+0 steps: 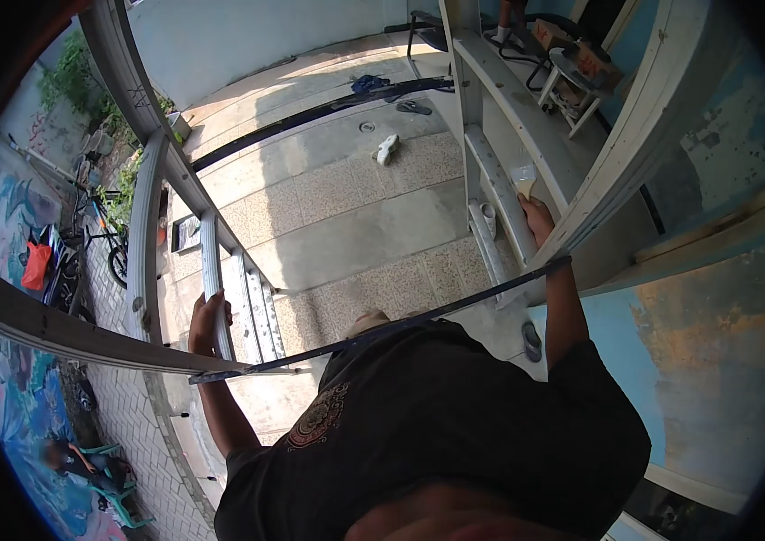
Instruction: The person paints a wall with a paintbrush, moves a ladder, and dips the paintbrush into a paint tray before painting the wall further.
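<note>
Brush [524,185], right: likely light; grip handle | right hand [537,217]: fingers pinching it | ladder rail [210,252], left: rigid-looking | left hand [207,325]: fingers wrapped

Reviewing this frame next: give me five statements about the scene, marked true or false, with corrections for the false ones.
1. The left hand grips a metal rail. True.
2. The wearer's right hand is holding nothing. False: the right hand holds a paintbrush.
3. The wearer has a dark shirt on. True.
4. The wall at the picture's lower left is plain white. False: it bears a colourful, mostly blue mural.
5. A bicycle stands on the left side of the picture. True.
</note>
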{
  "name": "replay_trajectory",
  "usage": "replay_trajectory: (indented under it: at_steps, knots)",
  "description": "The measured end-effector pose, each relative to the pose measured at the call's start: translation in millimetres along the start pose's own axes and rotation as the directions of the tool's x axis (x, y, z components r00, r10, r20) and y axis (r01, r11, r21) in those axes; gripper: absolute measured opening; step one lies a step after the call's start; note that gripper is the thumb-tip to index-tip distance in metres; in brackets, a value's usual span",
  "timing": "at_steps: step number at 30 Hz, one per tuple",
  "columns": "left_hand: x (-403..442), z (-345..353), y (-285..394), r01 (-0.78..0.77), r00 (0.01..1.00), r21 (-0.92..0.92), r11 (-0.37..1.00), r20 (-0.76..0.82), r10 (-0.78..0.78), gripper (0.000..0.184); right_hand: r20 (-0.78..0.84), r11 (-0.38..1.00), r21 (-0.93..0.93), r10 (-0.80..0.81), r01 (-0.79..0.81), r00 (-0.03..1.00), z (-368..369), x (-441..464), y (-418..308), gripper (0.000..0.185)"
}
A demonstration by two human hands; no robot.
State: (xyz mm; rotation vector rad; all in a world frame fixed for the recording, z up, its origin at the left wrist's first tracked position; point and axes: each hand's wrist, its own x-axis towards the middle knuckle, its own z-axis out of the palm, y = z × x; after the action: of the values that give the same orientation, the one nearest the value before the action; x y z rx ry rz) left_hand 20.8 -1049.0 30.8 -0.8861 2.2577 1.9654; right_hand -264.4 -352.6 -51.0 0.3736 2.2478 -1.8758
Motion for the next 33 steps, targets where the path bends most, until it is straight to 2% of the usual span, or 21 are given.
replay_trajectory:
  at_steps: [3, 6, 7, 11, 12, 14, 15, 16, 18, 20, 22, 24, 26, 28, 29, 30, 33]
  knots:
    - [-1, -4, 3, -0.032, 0.999, -0.004, 0.999, -0.002, 0.032, 0.028, -0.090, 0.963, -0.184, -0.215, 0.196, 0.972, -11, 44, 41, 0.042]
    - [19, -16, -9, -0.053, 0.998, -0.024, 0.998, -0.017, 0.052, 0.027, -0.098, 0.966, -0.167, -0.215, 0.197, 0.972, 6, 61, 43, 0.045]
    - [28, -22, -15, -0.068, 0.997, -0.010, 0.998, -0.029, 0.067, 0.027, -0.041, 0.979, -0.117, -0.175, 0.169, 0.984, 14, 56, 38, 0.044]
    - [59, -39, -33, -0.128, 0.991, 0.001, 0.992, -0.037, 0.128, 0.027, -0.013, 0.976, 0.021, -0.215, 0.215, 0.977, 55, 44, 35, 0.041]
    - [74, -45, -37, -0.134, 0.990, -0.001, 0.991, -0.034, 0.134, 0.028, 0.248, 0.808, 0.565, -0.358, 0.166, 0.900, 48, 85, 63, 0.041]
    - [100, -62, -40, -0.183, 0.983, 0.029, 0.983, 0.018, 0.183, 0.030, 0.239, 0.798, 0.577, -0.371, 0.176, 0.897, 53, 96, 56, 0.041]
    - [107, -61, -34, -0.166, 0.986, 0.065, 0.984, -0.017, 0.168, 0.031, 0.227, 0.788, 0.584, -0.387, 0.192, 0.894, 60, 95, 55, 0.041]
    - [112, -55, -32, -0.222, 0.974, 0.020, 0.975, -0.031, 0.223, 0.032, 0.213, 0.778, 0.590, -0.410, 0.218, 0.887, 72, 95, 50, 0.041]
    - [141, -64, -35, -0.256, 0.966, 0.103, 0.961, -0.002, 0.258, 0.034, 0.183, 0.761, 0.595, -0.442, 0.259, 0.878, 89, 94, 44, 0.042]
    - [154, -63, -38, -0.269, 0.963, 0.095, 0.958, -0.009, 0.271, 0.034, 0.161, 0.754, 0.590, -0.461, 0.290, 0.873, 100, 95, 39, 0.042]
    - [146, -53, -34, -0.278, 0.959, 0.085, 0.957, -0.024, 0.281, 0.034, 0.147, 0.748, 0.583, -0.480, 0.316, 0.865, 95, 102, 33, 0.043]
    - [155, -49, -32, -0.294, 0.953, 0.014, 0.956, 0.078, 0.293, 0.035, 0.119, 0.744, 0.575, -0.488, 0.341, 0.865, 103, 95, 41, 0.044]
    - [158, -47, -33, -0.265, 0.962, 0.027, 0.964, 0.077, 0.262, 0.034, 0.084, 0.742, 0.565, -0.488, 0.362, 0.869, 105, 93, 42, 0.044]
    - [156, -39, -45, -0.254, 0.967, 0.009, 0.967, 0.013, 0.253, 0.035, 0.048, 0.734, 0.551, -0.503, 0.397, 0.863, 97, 98, 40, 0.045]
    - [183, -48, -61, -0.257, 0.966, 0.017, 0.966, -0.005, 0.257, 0.035, 0.026, 0.732, 0.542, -0.506, 0.413, 0.862, 102, 95, 42, 0.045]
    - [202, -57, -74, -0.213, 0.977, -0.014, 0.977, 0.028, 0.213, 0.035, 0.007, 0.730, 0.534, -0.508, 0.427, 0.861, 94, 103, 36, 0.045]
    - [216, -60, -98, -0.247, 0.965, -0.092, 0.965, 0.071, 0.254, 0.036, -0.029, 0.733, 0.512, -0.505, 0.447, 0.863, 90, 97, 48, 0.046]
